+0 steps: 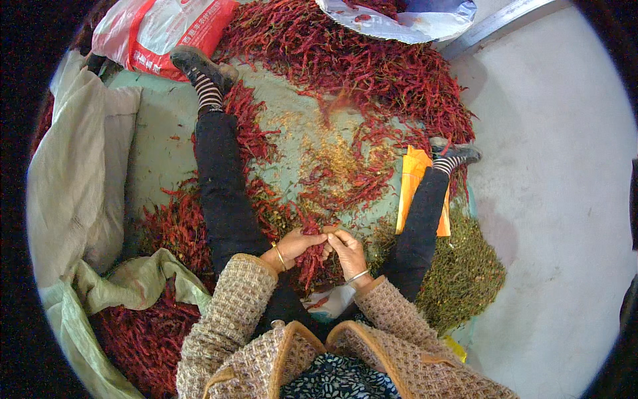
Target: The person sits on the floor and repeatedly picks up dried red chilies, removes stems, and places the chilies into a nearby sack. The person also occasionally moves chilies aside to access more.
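My left hand (297, 245) is closed around a bunch of dried red chili peppers (311, 263), which stick out above and below the fingers. Close against it on the right, my right hand (347, 249) has its thumb and forefinger pinched together near the left thumb; whether a stem or pepper lies between them is too small to tell. Both hands are between the outstretched legs. Loose red chilies (349, 184) and yellow seeds (326, 154) are scattered on the greenish sheet beyond the hands.
A large heap of dried chilies (349, 55) lies ahead, with an open white sack (438, 22) on it. A red and white bag (159, 35) stands front left, woven sacking (79, 174) at left. Right lie an orange packet (412, 174), a pile of stems (461, 274) and pale floor (553, 199).
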A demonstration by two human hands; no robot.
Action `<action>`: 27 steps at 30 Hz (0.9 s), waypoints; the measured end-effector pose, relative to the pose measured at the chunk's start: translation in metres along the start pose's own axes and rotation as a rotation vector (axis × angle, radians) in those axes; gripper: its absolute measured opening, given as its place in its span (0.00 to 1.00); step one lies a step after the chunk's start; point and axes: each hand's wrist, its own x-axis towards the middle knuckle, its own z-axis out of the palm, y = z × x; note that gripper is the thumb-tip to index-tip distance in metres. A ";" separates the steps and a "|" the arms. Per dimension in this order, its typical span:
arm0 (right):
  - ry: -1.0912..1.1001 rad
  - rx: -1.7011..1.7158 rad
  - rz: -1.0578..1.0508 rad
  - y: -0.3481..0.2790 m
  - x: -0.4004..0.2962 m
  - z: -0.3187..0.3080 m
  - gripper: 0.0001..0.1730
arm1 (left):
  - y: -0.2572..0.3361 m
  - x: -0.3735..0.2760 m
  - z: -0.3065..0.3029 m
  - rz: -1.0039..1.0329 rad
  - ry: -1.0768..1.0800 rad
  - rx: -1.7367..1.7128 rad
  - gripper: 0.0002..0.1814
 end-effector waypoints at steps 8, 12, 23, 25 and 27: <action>0.104 -0.118 0.047 -0.018 0.006 0.010 0.13 | -0.008 0.006 -0.005 0.082 0.111 0.213 0.06; 0.212 -0.269 0.066 -0.002 0.018 -0.009 0.11 | -0.013 0.012 -0.009 0.144 0.191 0.413 0.06; -0.055 -0.922 -0.015 -0.045 0.037 -0.011 0.24 | -0.011 0.013 -0.006 0.194 0.360 0.500 0.06; -0.123 -0.920 0.046 -0.032 0.047 -0.017 0.27 | -0.011 0.012 -0.006 0.284 0.351 0.587 0.06; -0.129 -0.820 0.133 -0.021 0.049 -0.021 0.28 | -0.010 0.014 -0.005 0.299 0.345 0.534 0.07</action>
